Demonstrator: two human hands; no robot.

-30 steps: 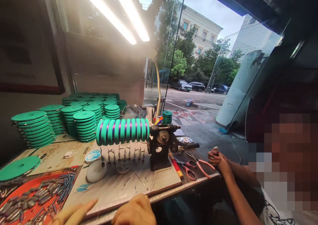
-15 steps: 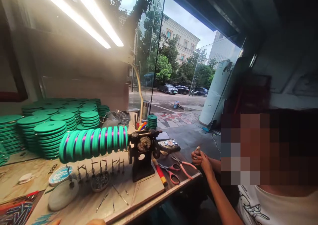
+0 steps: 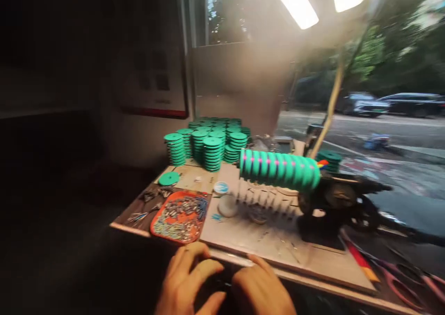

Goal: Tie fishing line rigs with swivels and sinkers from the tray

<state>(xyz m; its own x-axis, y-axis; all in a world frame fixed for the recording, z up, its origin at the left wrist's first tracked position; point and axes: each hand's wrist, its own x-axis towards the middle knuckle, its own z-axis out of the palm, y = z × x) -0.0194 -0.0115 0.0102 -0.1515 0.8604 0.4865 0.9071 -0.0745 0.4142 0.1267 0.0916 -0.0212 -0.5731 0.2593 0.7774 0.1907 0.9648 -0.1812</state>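
In the head view, my left hand point(image 3: 191, 280) is at the table's front edge, its thumb and fingers bent and spread apart with nothing between them. Beside it, my right hand point(image 3: 262, 287) is blurred, fingers loosely bent, one finger apart from the others; I see nothing held in it. Beyond my left hand lies an orange tray point(image 3: 153, 227) of small metal pieces. Behind my right hand is a wooden board point(image 3: 243, 241), with a black hand-cranked winding machine point(image 3: 339, 197) carrying a row of green discs point(image 3: 278, 166). Small hooked parts point(image 3: 267, 199) hang below the discs.
Stacks of green discs point(image 3: 212, 153) stand at the back left, and a single green disc point(image 3: 168, 179) lies nearer. Red-handled scissors point(image 3: 399, 287) are at the right. A round white dish point(image 3: 227, 205) and a lamp arm point(image 3: 330, 109) are also there.
My view has swung left, bringing the orange tray in and taking the seated person out of sight. Both my hands now show at the table edge; before, only fingertips showed at the bottom.
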